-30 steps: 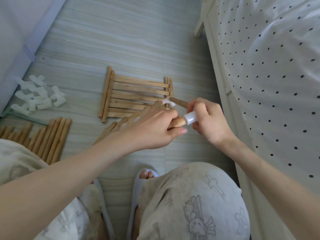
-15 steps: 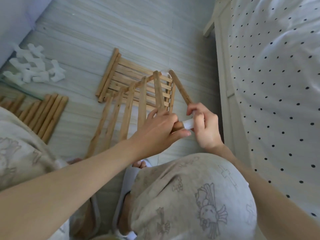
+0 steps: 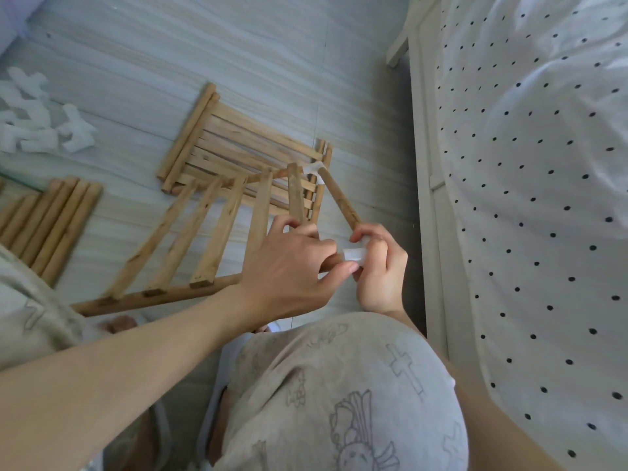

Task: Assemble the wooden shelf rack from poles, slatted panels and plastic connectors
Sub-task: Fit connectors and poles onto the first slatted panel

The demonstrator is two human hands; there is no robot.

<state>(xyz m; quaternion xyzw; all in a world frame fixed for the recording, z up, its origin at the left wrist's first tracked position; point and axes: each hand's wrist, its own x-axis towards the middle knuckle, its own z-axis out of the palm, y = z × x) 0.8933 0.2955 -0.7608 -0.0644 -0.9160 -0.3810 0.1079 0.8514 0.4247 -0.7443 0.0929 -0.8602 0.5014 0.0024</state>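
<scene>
Two hands at frame centre, fitting a connector: left hand (image 3: 289, 266) gripping tilted pale slatted wooden panel's (image 3: 190, 246) rail end, right hand (image 3: 377, 266) pinching white plastic connector (image 3: 355, 254) with round wooden pole (image 3: 339, 198). Next, probably: pushing rail fully home.

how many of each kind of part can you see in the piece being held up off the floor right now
On the held panel, counting only what shows:
slats: 5
rails: 2
white connectors: 2
pole between the connectors: 1
total: 10
</scene>
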